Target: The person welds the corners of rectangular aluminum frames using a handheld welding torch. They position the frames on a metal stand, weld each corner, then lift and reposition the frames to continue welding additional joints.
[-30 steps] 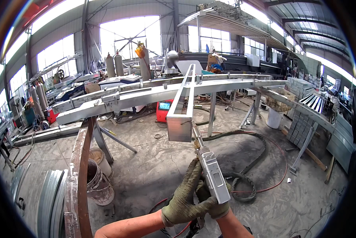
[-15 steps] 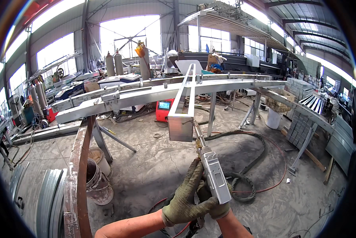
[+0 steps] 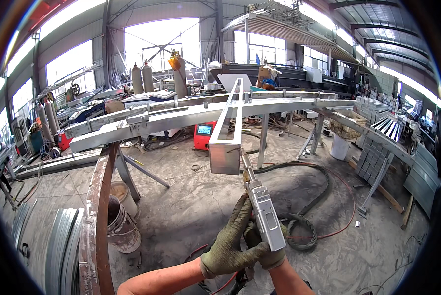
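Observation:
Both my hands wear dark green work gloves and hold a silver handheld laser welding gun (image 3: 267, 216). My left hand (image 3: 226, 248) lies along the gun's left side, fingers pointing up toward the nozzle and thumb crossing below its body. My right hand (image 3: 275, 259) is closed around the gun from behind and below, its fingers mostly hidden. The slim nozzle reaches the right edge of the near end of a long metal frame of rectangular tube (image 3: 225, 158); whether the tip touches is too small to tell. That frame runs away from me and rests across a metal beam (image 3: 181, 119).
A red machine with a small screen (image 3: 203, 136) stands behind the frame's end. Dark hose (image 3: 323, 191) loops over the floor at right. Dirty buckets (image 3: 123, 228) stand beside a rusty beam (image 3: 95, 221) at left. Stacked metal tubes (image 3: 370, 160) lie at right; gas cylinders (image 3: 147, 77) stand behind.

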Demonstrator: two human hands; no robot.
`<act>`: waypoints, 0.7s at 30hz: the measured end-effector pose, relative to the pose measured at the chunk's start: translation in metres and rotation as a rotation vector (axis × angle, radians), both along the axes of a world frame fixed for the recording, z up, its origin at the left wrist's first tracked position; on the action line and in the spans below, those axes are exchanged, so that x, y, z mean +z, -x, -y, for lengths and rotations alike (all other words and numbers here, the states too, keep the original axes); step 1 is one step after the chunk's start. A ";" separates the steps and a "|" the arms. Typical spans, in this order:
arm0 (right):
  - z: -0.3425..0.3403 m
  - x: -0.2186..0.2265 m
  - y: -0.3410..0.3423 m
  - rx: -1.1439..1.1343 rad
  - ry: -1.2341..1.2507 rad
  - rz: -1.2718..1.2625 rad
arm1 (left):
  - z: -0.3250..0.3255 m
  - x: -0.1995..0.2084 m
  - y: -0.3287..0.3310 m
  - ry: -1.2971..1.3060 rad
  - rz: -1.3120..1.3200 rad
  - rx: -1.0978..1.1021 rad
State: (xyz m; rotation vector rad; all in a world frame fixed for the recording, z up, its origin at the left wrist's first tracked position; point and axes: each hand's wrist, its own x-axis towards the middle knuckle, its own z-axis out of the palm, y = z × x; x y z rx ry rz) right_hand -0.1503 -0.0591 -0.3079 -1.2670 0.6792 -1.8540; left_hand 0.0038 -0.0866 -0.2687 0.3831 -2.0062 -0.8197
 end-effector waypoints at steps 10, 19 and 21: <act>0.000 0.002 0.001 -0.058 0.008 -0.061 | -0.001 0.000 0.001 -0.022 -0.015 -0.013; -0.003 0.002 0.002 -0.134 0.017 -0.188 | -0.001 -0.004 0.002 0.018 -0.010 0.012; -0.004 0.001 0.003 -0.095 0.003 -0.134 | -0.001 -0.004 0.002 0.003 -0.013 0.004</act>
